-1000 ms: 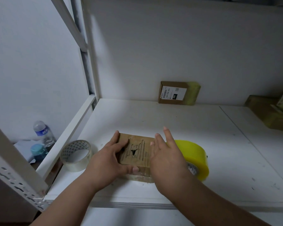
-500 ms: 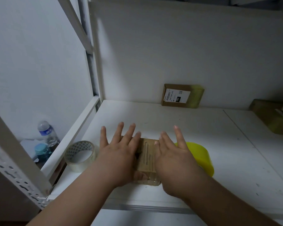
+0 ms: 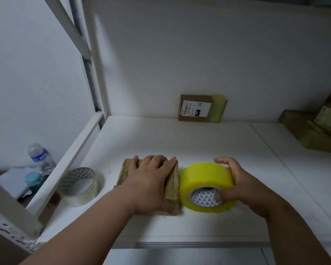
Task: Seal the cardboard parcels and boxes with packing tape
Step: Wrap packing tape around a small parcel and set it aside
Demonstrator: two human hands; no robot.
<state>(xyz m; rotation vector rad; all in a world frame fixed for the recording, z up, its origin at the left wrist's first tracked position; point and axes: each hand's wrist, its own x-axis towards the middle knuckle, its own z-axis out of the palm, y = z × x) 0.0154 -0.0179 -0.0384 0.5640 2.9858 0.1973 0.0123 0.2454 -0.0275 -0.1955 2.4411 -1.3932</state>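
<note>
1. On the white shelf (image 3: pixel 227 142), our left hand (image 3: pixel 151 180) presses flat on the small cardboard parcel (image 3: pixel 172 184), pinning it for taping.
2. Our right hand (image 3: pixel 239 186) grips the yellow tape roll (image 3: pixel 204 178), touching the parcel's right side, probably to start a strip.

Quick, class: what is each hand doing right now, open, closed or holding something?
Left hand: open, fingers flat, pressing on the small cardboard parcel.
Right hand: curled round the yellow tape roll, thumb in its core.

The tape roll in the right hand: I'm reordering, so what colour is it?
Bright yellow tape roll, with a triangle-patterned white core; head view shows it, the right hand gripping it.
</note>
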